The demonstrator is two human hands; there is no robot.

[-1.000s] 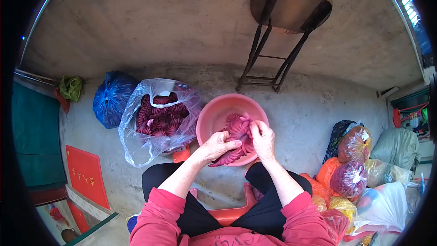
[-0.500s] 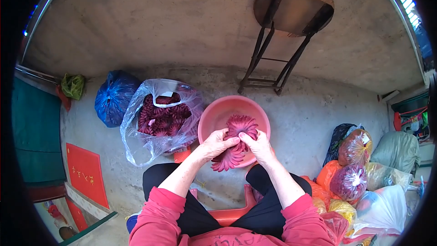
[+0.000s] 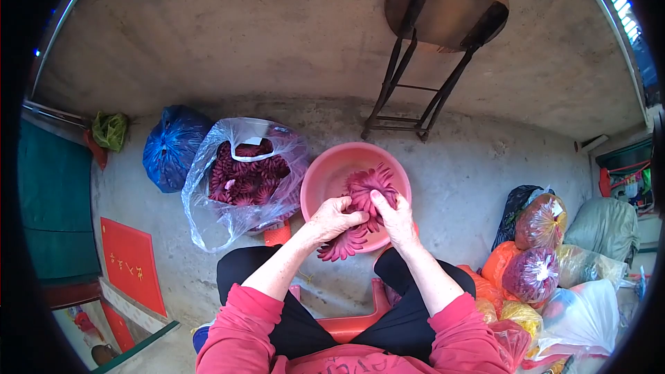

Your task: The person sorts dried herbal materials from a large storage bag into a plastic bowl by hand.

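Both my hands are over the pink basin, gripping a bunch of dark pink artificial flower petals with narrow, finger-like tips. My left hand pinches it from the left, thumb pointing inward. On the other side my right hand presses its thumb onto the top of the layered petals. Part of the bunch fans out above the thumbs, and another part hangs below my left hand over the basin's near rim. My palms hide how the middle is joined.
An open clear plastic bag of similar maroon petals stands left of the basin, beside a tied blue bag. A folded round-topped table leans on the wall. Several filled bags crowd the right side. A red stool is beneath me.
The petal bunch has shifted slightly between my hands, its upper part now tilting to the right. My right thumb has moved up a little and left my left thumb.
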